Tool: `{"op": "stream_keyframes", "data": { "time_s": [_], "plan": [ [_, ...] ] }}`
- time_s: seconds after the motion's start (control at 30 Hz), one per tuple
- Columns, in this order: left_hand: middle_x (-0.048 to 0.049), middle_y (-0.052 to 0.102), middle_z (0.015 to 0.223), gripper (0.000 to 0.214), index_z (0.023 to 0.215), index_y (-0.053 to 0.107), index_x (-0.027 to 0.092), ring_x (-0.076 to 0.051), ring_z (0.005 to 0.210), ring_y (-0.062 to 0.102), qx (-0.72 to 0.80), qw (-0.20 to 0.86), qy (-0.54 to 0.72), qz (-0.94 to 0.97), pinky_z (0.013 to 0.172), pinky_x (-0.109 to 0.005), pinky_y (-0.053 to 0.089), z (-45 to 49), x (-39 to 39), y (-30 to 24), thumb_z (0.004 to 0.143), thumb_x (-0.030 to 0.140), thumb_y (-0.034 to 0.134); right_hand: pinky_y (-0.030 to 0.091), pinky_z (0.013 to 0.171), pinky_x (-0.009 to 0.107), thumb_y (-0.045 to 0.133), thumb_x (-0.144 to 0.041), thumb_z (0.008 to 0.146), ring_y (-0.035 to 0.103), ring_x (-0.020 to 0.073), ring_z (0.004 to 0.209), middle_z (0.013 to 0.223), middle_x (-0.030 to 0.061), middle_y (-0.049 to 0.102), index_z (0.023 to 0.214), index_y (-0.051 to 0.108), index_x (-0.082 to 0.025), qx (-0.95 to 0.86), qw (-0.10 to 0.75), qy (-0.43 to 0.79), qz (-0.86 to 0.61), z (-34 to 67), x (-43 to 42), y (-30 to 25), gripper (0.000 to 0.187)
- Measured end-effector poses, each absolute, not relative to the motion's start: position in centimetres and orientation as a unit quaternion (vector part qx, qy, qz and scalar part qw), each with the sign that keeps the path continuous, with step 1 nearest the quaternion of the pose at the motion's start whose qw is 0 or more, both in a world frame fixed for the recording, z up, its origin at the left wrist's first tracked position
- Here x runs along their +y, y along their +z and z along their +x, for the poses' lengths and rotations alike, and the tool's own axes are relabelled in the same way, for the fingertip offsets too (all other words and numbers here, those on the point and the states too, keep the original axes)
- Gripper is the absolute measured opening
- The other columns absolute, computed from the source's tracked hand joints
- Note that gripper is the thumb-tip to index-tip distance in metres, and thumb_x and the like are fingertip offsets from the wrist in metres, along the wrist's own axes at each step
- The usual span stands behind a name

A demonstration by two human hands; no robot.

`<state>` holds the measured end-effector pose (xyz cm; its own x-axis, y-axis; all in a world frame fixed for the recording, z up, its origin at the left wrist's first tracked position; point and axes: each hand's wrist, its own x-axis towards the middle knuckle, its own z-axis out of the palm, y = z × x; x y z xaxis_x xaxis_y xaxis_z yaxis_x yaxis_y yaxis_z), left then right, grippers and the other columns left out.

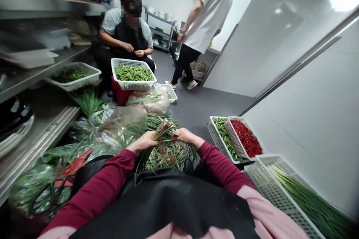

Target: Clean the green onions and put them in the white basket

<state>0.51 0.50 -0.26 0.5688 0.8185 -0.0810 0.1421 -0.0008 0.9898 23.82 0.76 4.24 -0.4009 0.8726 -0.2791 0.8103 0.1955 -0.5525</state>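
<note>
My left hand (144, 142) is closed around a bunch of thin spring onions (164, 129), pale brownish stem ends pointing up and to the right. Their long green leaves hang below the hand. My right hand (186, 136) is beside the stem ends, fingers pinched on a pale end of a spring onion; a thin stalk stretches between both hands. Under them, on the floor, lies a heap of green trimmings (166, 157) with brown roots. More spring onion leaves (159, 121) lie just beyond my hands, partly hidden by them.
At left are plastic bags of greens (123, 123), scissors (53, 194) and a metal shelf (42, 130). Ahead, a seated person works behind a basket of green beans (134, 73); another stands farther back. Baskets of red chillies (245, 138), green peppers (226, 136) and spring onions (303, 194) line the right wall.
</note>
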Motion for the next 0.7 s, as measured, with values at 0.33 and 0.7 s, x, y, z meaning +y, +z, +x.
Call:
{"op": "stream_keyframes", "data": {
  "time_s": [0.33,0.7],
  "plan": [
    [-0.0002,0.058,0.066,0.027,0.074,0.059,0.013,-0.015,0.062,0.050,0.377,0.567,0.247,0.690,0.062,-0.028,0.039,0.9,-0.3,-0.9,0.058,0.033,0.066,0.037,0.061,0.021,0.070,-0.028,0.069,0.046,0.0099,0.061,0.062,-0.0026,0.057,0.073,0.069,-0.012,-0.679,0.100,0.424,-0.591,25.1,-0.6,1.0,0.016],
    [-0.0014,0.061,0.062,0.032,0.075,0.064,0.014,-0.017,0.059,0.053,0.464,0.549,0.339,0.607,0.061,-0.031,0.043,-2.8,-0.3,-1.0,0.057,0.038,0.076,0.044,0.079,0.027,0.047,-0.028,0.090,0.064,0.0214,0.089,0.097,0.0148,0.070,0.094,0.069,-0.012,-0.617,0.246,0.126,-0.737,30.7,0.4,2.2,0.027]
  ]
}}
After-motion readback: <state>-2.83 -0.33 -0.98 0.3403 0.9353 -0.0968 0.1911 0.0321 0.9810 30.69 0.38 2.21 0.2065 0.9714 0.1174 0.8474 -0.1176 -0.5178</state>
